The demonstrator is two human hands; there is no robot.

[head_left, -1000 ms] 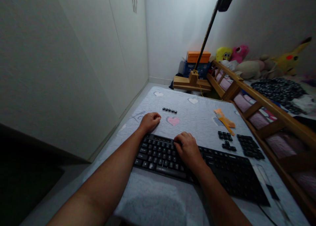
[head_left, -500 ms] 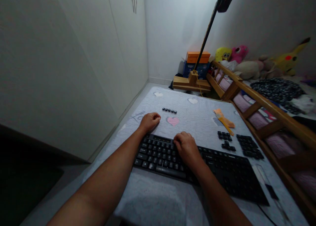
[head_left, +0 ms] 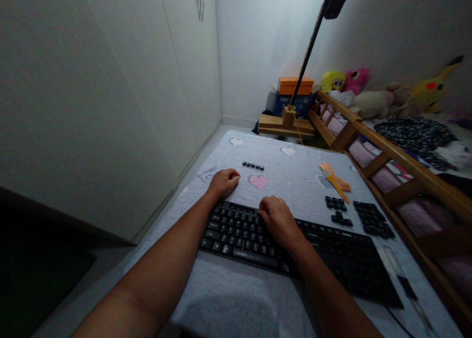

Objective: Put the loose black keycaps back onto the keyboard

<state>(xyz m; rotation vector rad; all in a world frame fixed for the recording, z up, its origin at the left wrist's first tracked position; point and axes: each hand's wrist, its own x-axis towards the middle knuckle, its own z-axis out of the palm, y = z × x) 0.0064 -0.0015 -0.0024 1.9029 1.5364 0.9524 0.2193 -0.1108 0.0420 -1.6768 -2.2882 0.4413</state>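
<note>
We are resting our right hand (head_left: 279, 221) on the keyboard (head_left: 236, 234), curling our left hand (head_left: 224, 182) beside its far left corner; both grips are looking narrow, but whether they are holding anything, we cannot tell. Caps (head_left: 252, 166) are lying beyond it; its right part is looking stripped, its left mostly carrying keys.

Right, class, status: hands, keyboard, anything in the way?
Left hand curled just beyond keyboard, right hand at its far edge. Keyboard flat on cloth. Right forearm hides part of it.
</note>
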